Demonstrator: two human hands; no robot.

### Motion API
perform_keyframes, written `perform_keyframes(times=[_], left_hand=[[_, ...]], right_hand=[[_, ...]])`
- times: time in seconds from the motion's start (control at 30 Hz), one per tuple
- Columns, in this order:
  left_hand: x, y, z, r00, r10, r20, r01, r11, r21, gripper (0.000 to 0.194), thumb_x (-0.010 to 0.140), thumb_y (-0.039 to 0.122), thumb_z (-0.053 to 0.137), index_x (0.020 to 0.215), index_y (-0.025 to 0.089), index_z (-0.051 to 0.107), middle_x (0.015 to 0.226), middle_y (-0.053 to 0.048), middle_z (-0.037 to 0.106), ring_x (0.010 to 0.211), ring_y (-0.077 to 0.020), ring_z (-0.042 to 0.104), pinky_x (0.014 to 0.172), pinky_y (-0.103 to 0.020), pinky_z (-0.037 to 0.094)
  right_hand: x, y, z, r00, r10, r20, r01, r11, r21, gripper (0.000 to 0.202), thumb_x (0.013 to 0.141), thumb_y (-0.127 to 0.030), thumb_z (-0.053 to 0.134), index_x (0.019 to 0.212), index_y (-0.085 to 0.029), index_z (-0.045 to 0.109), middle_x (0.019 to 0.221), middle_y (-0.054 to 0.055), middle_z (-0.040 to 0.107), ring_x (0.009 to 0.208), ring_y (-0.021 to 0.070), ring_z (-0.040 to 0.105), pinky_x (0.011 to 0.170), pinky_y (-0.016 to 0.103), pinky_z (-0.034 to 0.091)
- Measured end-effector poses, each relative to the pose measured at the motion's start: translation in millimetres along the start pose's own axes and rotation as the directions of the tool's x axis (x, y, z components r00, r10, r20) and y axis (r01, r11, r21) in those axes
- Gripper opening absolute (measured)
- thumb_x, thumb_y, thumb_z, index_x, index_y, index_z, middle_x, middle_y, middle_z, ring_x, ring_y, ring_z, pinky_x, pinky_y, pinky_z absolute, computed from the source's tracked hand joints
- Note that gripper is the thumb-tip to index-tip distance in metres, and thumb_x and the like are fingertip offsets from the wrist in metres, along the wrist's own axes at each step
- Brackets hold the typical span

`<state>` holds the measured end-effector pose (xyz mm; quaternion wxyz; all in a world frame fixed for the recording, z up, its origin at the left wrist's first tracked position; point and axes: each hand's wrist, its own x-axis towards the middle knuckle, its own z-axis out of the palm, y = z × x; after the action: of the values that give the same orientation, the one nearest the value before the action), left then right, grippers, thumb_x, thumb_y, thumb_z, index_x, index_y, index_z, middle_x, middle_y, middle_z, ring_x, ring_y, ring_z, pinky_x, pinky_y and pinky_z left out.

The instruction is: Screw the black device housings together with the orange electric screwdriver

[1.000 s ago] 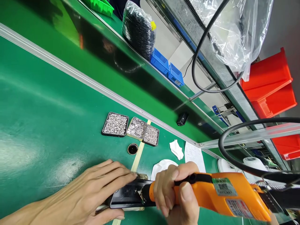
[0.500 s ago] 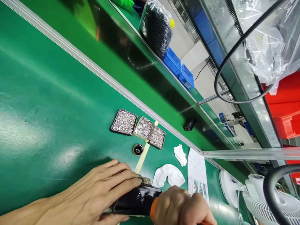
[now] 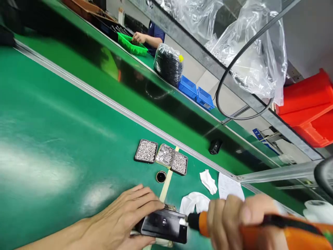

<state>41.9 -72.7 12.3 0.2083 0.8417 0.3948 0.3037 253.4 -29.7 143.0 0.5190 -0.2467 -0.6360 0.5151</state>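
Observation:
My left hand (image 3: 127, 217) grips the left end of a glossy black rectangular part (image 3: 166, 227), its fingers over the top and the thumb along the near side. A silvery screw head shows in the middle of that part. Underneath it, a worn, light-coloured block (image 3: 166, 243) partly shows. My right hand (image 3: 234, 215) is wrapped round an orange electric screwdriver (image 3: 293, 232) with a black nose. The screwdriver's tip is at the right end of the black part, beside a shiny metal spot; whether they touch I cannot tell.
Behind the hands stand trays of small metal pieces (image 3: 146, 151) and a small round pot (image 3: 161, 176) with dark contents. White cloths (image 3: 208, 181) and a paper sheet (image 3: 230, 185) lie to the right. A black cable (image 3: 221, 86) loops overhead. Beyond the divider, a co-worker's hand (image 3: 139, 37) reaches into a green basket (image 3: 131, 45).
The screwdriver has lifted off the middle of the black part and moved right, uncovering the screw head there. The view has shifted, bringing the co-worker's hand into sight.

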Motion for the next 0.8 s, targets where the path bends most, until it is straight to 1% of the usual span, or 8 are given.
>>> perform_keyframes(times=[0.07,0.13,0.23,0.33,0.5,0.6,0.7,0.8], left_hand=[[2.5,2.8,-2.7,0.999,-0.001,0.036,0.002,1.000,-0.025,0.050,0.093,0.036,0.066,0.139,0.029,0.048,0.125,-0.006,0.068,0.114,-0.0233,0.064,0.109,-0.044,0.047],[3.8,6.5,-5.1,0.999,0.021,0.048,-0.021,1.000,-0.001,0.050,0.093,0.036,0.067,0.138,0.028,0.047,0.125,-0.005,0.068,0.112,-0.0222,0.065,0.105,-0.041,0.049],[4.5,7.7,-5.1,0.997,0.075,0.031,-0.078,0.988,0.130,0.052,0.095,0.036,0.066,0.141,0.027,0.044,0.128,-0.004,0.069,0.114,-0.0181,0.065,0.104,-0.031,0.048],[9.1,2.0,3.0,0.985,0.171,-0.032,-0.153,0.939,0.308,0.060,0.089,0.047,0.072,0.142,0.029,0.050,0.130,-0.003,0.069,0.115,-0.0208,0.065,0.100,-0.029,0.048],[22.3,11.2,23.1,0.975,0.217,-0.036,-0.189,0.908,0.373,0.064,0.089,0.055,0.070,0.146,0.030,0.053,0.127,-0.003,0.070,0.107,-0.0211,0.066,0.088,-0.028,0.052],[30.5,23.5,24.3,0.987,0.160,0.015,-0.156,0.925,0.346,0.058,0.092,0.047,0.069,0.145,0.030,0.053,0.120,-0.002,0.070,0.100,-0.0171,0.066,0.086,-0.024,0.054],[35.6,32.1,18.4,0.991,0.131,0.009,-0.128,0.957,0.261,0.055,0.091,0.044,0.070,0.143,0.035,0.055,0.113,-0.001,0.070,0.095,-0.0171,0.065,0.085,-0.027,0.055],[41.9,39.2,6.9,0.988,-0.115,-0.099,0.110,0.992,-0.055,0.052,0.089,0.046,0.073,0.138,0.039,0.060,0.117,-0.001,0.070,0.102,-0.0193,0.065,0.091,-0.028,0.056]], right_hand=[[16.1,-1.3,-4.4,0.976,-0.073,-0.205,0.078,0.997,0.018,0.014,0.102,-0.040,0.055,0.095,-0.027,0.058,0.055,-0.009,0.043,0.040,0.0070,0.040,0.044,0.020,0.040],[30.2,10.0,-12.9,0.957,-0.044,-0.287,0.030,0.998,-0.053,0.012,0.099,-0.036,0.063,0.105,-0.026,0.059,0.068,-0.006,0.057,0.055,0.0102,0.056,0.055,0.023,0.050],[40.1,32.7,-36.7,0.981,0.034,-0.193,-0.066,0.984,-0.163,0.032,0.097,-0.044,0.065,0.120,-0.022,0.059,0.103,0.004,0.070,0.096,0.0182,0.070,0.086,0.034,0.058],[30.9,46.2,-65.8,0.992,0.027,-0.121,-0.067,0.937,-0.343,0.052,0.098,-0.044,0.062,0.144,-0.024,0.049,0.140,0.009,0.062,0.127,0.0219,0.061,0.113,0.042,0.047],[-16.7,55.8,-100.0,0.974,0.023,-0.223,-0.163,0.756,-0.634,0.042,0.101,-0.041,0.058,0.140,-0.025,0.058,0.132,0.008,0.067,0.119,0.0211,0.063,0.102,0.041,0.052],[-46.9,64.9,-118.2,0.978,0.019,-0.206,-0.180,0.569,-0.803,0.035,0.102,-0.035,0.058,0.134,-0.024,0.062,0.130,0.009,0.066,0.122,0.0235,0.060,0.107,0.045,0.049],[-71.8,80.4,-130.8,0.967,0.086,-0.241,-0.256,0.264,-0.930,0.037,0.101,-0.032,0.057,0.136,-0.022,0.064,0.135,0.015,0.061,0.126,0.0329,0.057,0.107,0.056,0.049],[-90.8,102.6,-136.0,0.943,0.119,-0.312,-0.317,0.021,-0.948,0.044,0.098,-0.035,0.062,0.140,-0.024,0.062,0.136,0.020,0.059,0.118,0.0403,0.060,0.095,0.061,0.055]])
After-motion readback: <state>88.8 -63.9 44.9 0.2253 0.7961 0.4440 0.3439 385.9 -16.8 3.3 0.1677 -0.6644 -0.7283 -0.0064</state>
